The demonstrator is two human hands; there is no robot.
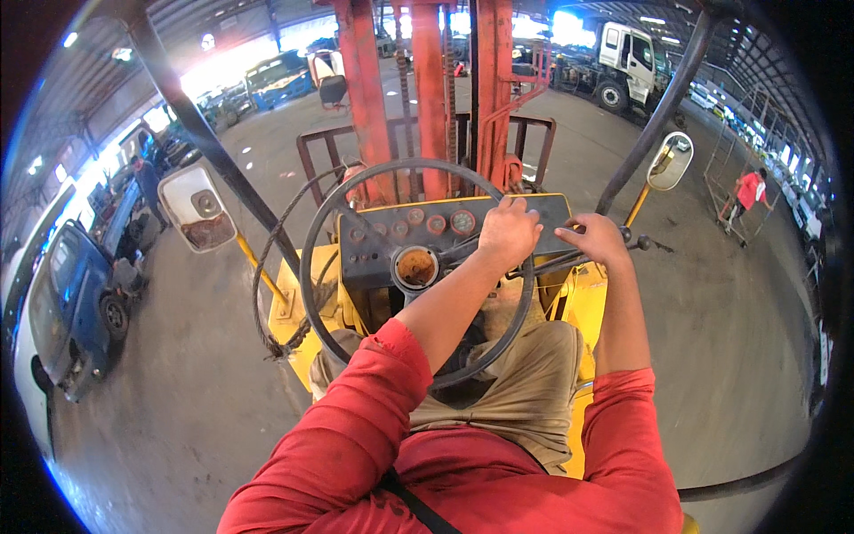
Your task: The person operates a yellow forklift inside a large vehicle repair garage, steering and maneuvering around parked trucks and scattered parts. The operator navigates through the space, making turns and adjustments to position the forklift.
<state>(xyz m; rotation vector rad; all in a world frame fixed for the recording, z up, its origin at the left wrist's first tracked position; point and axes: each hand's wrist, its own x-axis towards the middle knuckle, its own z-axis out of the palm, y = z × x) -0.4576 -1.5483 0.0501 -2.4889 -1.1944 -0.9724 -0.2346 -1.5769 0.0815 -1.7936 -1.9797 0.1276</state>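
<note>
Red mast [431,107] upright ahead of us, blocking mid-view; white truck [630,55] beyond, right | steering wheel [415,266] before us, round, face tilted our way; levers [559,262] beside it reach rightward | left hand [511,233] wraps the steering wheel, upper right; right hand [594,238] over levers, hold we cannot tell

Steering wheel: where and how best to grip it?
Likely the left arc of the steering wheel rim, wrapped around from the person's left: it is slim and rounded, and bare there, while the left hand is over at its upper right.
</note>
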